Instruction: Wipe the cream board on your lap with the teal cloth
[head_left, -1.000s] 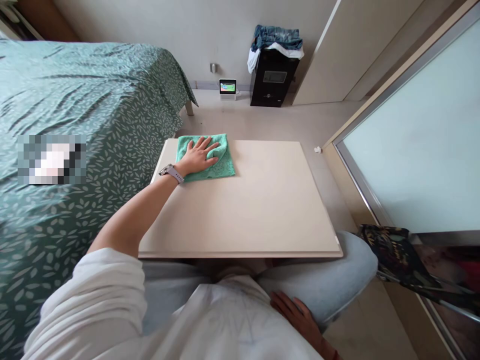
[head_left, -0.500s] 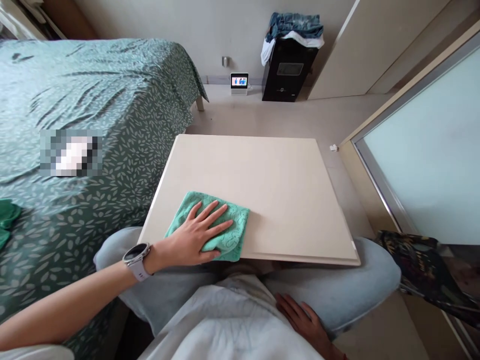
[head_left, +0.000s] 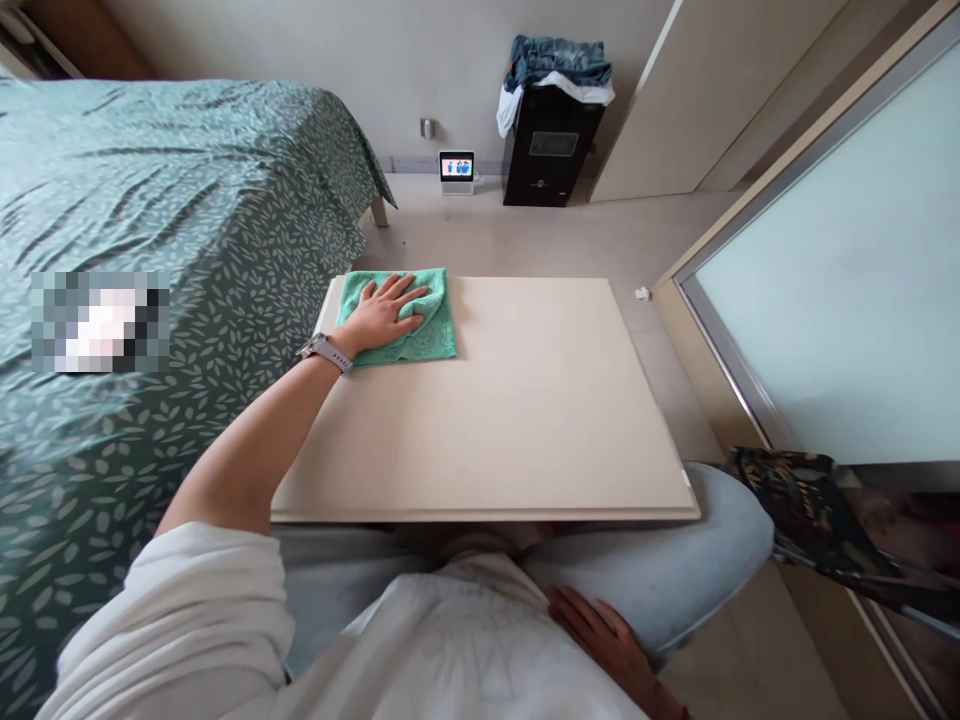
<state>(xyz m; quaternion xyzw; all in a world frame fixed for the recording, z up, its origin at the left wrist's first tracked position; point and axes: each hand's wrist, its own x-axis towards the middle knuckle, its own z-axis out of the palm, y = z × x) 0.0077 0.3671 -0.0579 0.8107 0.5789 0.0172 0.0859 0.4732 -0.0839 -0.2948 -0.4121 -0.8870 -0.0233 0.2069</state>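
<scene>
My left hand (head_left: 384, 312) lies flat with spread fingers on a green cloth (head_left: 435, 345), pressing it against the far left corner of a small cream table (head_left: 510, 420). The cloth is slightly bunched beneath my fingers and reaches the table's far edge. My wrist, with a watch on a pale strap, crosses the left edge. My right hand (head_left: 600, 635) rests on my right thigh below the table's near edge, its fingers stretched out and holding nothing.
A bed with a green leaf-patterned sheet (head_left: 247, 230) stands along the left. Beyond the table are a small lit screen (head_left: 457, 172) and a black cabinet (head_left: 551, 150) topped with folded jeans (head_left: 559, 62). Dark patterned fabric (head_left: 802, 510) hangs by the frosted panel (head_left: 847, 270) at right.
My left hand has slid the green cloth away from me, from the table's near left part to its far left corner. My right hand stays on my thigh.
</scene>
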